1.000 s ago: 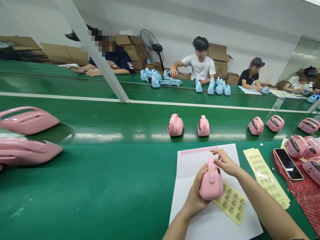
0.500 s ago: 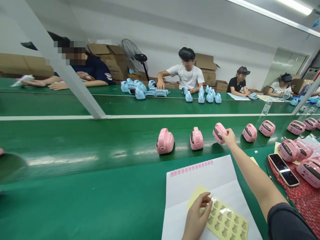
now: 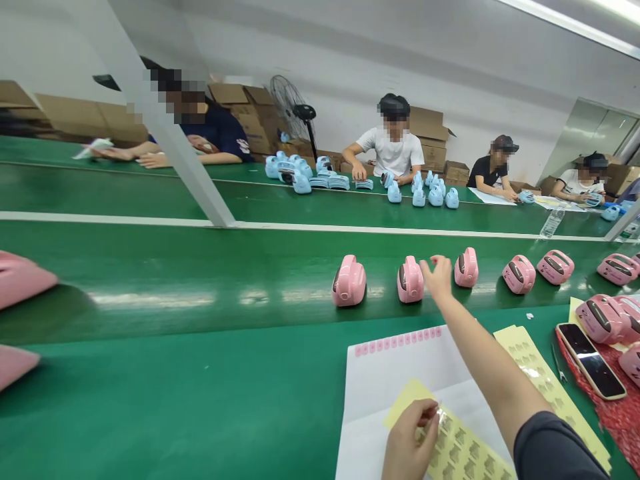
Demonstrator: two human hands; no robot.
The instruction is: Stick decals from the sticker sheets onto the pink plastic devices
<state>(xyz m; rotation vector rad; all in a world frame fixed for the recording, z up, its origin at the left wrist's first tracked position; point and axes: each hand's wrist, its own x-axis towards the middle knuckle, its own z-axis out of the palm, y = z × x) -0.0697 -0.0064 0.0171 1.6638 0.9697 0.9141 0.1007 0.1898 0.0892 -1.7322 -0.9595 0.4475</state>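
Observation:
My left hand (image 3: 413, 437) is closed in a pinch on a yellow sticker sheet (image 3: 467, 450) printed with rows of small grey figures. White paper (image 3: 370, 393) lies beneath, a row of pink stickers along its top edge. Stretched out over the green belt, my right hand (image 3: 438, 275) has its fingers apart and holds nothing. Its fingertips are close to a pink handled toy (image 3: 411, 280) with a dark window; whether they touch it I cannot tell. Just right of that hand stands another pink toy (image 3: 467, 268), and one more pink toy (image 3: 349, 281) is at left.
Further pink toys (image 3: 519, 275) line the belt rightward; two blurred pink shapes (image 3: 23, 280) enter at the left edge. A phone (image 3: 593, 360) lies on red bubble wrap (image 3: 617, 417) beside a second sticker sheet (image 3: 545, 387). Across the belt, several people handle blue toys (image 3: 419, 197).
My right hand has let go of a pink toy, now standing on the belt, and moved left toward its neighbour. My left hand stays at the sticker sheet. The view has turned slightly left.

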